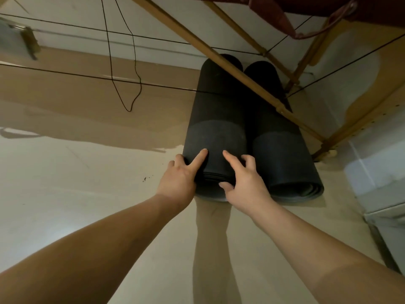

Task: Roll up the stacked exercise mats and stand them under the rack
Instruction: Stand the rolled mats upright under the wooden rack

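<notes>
1. Pale, glossy floor (92, 216) fills the lower view, with a white wall (153, 23) behind, and two dark rolled mats are seen standing side by side under a wooden rack (230, 69).
2. Both bare forearms are stretched forward; the left hand (178, 181) is pressed to the left flank of the near mat (217, 119), index finger extended up its side, remaining fingers curled round the edge.
3. The right hand (245, 183) is laid against the same roll's right flank, fingers spread, thumb hooked over the layered top rim.
4. The second mat (278, 139) is seen touching the first, untouched by either hand.
5. Matte rubbery surfaces are shown; spiral layers are visible at the upper ends.
6. Thin black cords (122, 62) are strung across; the mats' lower ends are lost in shadow, and a dark red cloth (306, 9) is cut off at the top edge.
</notes>
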`<state>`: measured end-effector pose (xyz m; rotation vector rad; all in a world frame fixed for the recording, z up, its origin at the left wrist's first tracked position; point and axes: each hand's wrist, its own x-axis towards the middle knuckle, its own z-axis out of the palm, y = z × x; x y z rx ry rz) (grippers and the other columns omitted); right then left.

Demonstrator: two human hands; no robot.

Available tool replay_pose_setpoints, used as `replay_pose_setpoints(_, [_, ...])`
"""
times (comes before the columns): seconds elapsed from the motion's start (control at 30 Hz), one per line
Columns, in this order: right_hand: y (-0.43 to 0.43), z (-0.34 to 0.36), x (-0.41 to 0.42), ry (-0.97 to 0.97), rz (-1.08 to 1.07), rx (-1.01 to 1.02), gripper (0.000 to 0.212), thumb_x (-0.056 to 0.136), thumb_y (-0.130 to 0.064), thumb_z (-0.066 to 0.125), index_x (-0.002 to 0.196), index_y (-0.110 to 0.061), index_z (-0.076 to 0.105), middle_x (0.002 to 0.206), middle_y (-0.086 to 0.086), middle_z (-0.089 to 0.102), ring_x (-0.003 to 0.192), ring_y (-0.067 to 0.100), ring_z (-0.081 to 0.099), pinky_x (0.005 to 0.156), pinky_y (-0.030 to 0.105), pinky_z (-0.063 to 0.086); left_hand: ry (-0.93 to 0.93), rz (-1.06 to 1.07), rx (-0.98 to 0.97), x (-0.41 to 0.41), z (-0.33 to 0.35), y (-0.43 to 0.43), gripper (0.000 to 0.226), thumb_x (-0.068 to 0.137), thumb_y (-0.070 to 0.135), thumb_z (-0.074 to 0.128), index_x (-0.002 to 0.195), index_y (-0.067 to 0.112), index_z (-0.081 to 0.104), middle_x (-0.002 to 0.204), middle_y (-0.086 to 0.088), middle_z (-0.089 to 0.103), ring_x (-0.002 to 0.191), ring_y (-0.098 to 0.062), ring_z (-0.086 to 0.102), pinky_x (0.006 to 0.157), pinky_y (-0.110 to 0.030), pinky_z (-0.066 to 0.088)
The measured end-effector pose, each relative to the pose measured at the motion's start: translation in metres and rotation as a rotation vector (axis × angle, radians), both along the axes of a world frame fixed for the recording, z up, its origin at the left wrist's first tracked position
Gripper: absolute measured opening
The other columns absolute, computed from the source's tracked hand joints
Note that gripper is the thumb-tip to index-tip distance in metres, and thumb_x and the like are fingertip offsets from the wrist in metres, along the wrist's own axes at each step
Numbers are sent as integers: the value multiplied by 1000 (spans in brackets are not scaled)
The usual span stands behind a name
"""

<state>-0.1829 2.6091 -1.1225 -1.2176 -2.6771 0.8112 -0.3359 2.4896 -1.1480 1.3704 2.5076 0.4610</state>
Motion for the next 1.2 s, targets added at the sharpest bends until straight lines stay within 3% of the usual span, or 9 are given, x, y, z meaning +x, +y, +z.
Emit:
replay_pose_setpoints(0.07, [3,-7,7,91,-27,-137,82,97,-21,74,159,-45,26,159,-5,21,138,25,49,110,33,45,160,-41,-19,0,5,2,84,101,15,50,163,48,4,129,-13,38,113,-31,43,89,-39,52])
replay_pose_setpoints(0.17, [6,-15,16,79,-65,-109,82,98,-18,70,159,-42,21,163,-5,23,138,26,50,108,38,51,252,-111,9,7,9,6,75,101,18,49,164,41,16,134,-14,43,110,-32,45,86,-41,52])
replay_pose_setpoints(0.3, [11,-12,18,-34,-80,61,95,96,-21,70,163,-44,8,172,1,8,151,32,34,111,47,49,76,-72,138,16,4,9,71,99,23,61,162,31,29,150,-5,44,122,-30,45,101,-39,47])
replay_pose_setpoints(0.4, [11,-6,16,-21,-20,119,97,95,-28,71,160,-57,5,172,-1,5,156,32,21,110,47,50,-47,8,130,12,2,9,77,96,27,65,162,35,26,152,-5,40,131,-30,42,105,-38,44])
replay_pose_setpoints(0.53, [7,-8,12,-42,20,187,88,98,-37,69,159,-59,10,172,0,7,158,29,16,108,48,51,-247,101,110,6,-4,3,84,99,21,60,164,44,12,139,-11,52,116,-32,56,96,-39,50])
replay_pose_setpoints(0.73, [16,-8,10,24,0,185,75,102,-25,66,159,-54,27,172,3,16,157,30,20,110,48,48,-301,143,186,9,-10,13,77,101,14,57,161,46,20,135,-9,55,113,-33,58,99,-41,51])
replay_pose_setpoints(0.9, [20,0,4,-129,52,280,88,101,-20,62,160,-57,8,173,0,3,159,31,10,103,49,54,-306,128,216,12,-12,21,81,96,8,57,159,44,21,136,-8,58,112,-32,60,95,-41,52])
replay_pose_setpoints(1.0, [16,3,-8,-242,101,323,98,100,-12,60,158,-59,-4,172,-2,-8,160,33,-2,111,53,47,-365,138,239,7,-11,19,80,95,8,57,157,47,24,140,-3,58,112,-29,63,90,-35,52])
replay_pose_setpoints(1.2, [17,17,-19,-365,145,439,102,97,-11,65,161,-50,-5,170,9,-8,158,39,2,111,52,46,-504,165,310,8,-11,22,84,90,4,57,150,52,24,118,-5,68,94,-27,68,86,-45,60])
